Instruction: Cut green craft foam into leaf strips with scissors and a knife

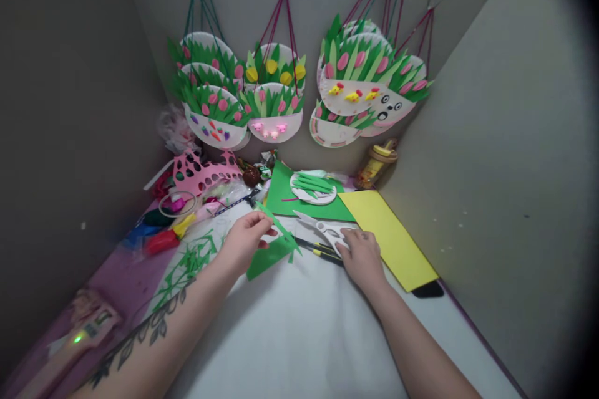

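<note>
My left hand (248, 235) pinches a thin green paper strip (286, 235) between thumb and fingers, over the white table. A larger piece of green paper (266, 260) lies just below it. On the right, my right hand (362, 254) is closed around the handles of white-handled scissors (330, 230), whose blades point up and left. Beside the scissors lie black-and-yellow pen-like tools (322, 252), partly hidden. Behind them a small white dish (322, 201), holding several cut green paper strips (312, 183), sits on a green sheet (281, 196).
Yellow sheets (390, 237) lie along the right wall. Green scraps (187, 268) spread at left, near a pink cut-out sheet (206, 173) and mixed craft materials. Paper-plate flower baskets (218, 128) hang on the back wall. A yellow cup-like container (377, 164) stands in the corner.
</note>
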Motion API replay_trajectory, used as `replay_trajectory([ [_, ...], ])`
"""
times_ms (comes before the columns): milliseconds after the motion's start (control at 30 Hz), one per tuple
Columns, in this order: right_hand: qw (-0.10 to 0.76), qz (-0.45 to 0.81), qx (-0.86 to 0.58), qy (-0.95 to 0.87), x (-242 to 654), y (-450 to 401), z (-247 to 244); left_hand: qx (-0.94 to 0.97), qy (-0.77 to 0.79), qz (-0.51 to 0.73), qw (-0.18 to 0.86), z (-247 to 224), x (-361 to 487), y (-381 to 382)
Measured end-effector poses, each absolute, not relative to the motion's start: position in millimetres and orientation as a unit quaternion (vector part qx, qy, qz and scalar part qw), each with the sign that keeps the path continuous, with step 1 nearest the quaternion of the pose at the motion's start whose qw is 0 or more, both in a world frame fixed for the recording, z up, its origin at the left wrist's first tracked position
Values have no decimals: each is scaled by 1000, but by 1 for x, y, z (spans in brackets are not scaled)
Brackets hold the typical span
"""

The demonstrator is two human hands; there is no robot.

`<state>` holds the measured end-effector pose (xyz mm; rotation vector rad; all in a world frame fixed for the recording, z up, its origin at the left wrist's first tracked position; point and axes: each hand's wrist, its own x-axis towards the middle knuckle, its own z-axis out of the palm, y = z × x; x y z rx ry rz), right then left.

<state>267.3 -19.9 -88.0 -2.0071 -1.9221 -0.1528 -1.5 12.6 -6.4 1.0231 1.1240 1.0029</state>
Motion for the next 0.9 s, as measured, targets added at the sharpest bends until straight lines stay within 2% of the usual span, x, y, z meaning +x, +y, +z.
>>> replay_trajectory([
  [233,154,-13,-720,-677,273,-8,-94,467,456,411,637,-13,1,10],
  [400,173,5,-699,-694,282,-3,-103,491,450,388,637,-17,4,8],
  [533,228,6,-691,-686,282,-5,-99,513,448,358,639,-26,9,4],
  [633,322,-1,-677,-661,268,-15,-87,538,452,349,621,-42,19,-2],
  [667,359,28,-662,-657,259,-20,-84,544,456,357,607,-48,24,-5],
  [733,410,183,-613,-651,241,-33,-81,545,464,384,583,-58,33,-11],
  [833,384,481,-528,-585,220,-48,-86,563,431,413,572,-68,42,-20],
  [900,361,594,-478,-537,214,-53,-91,582,405,417,569,-72,45,-23],
])
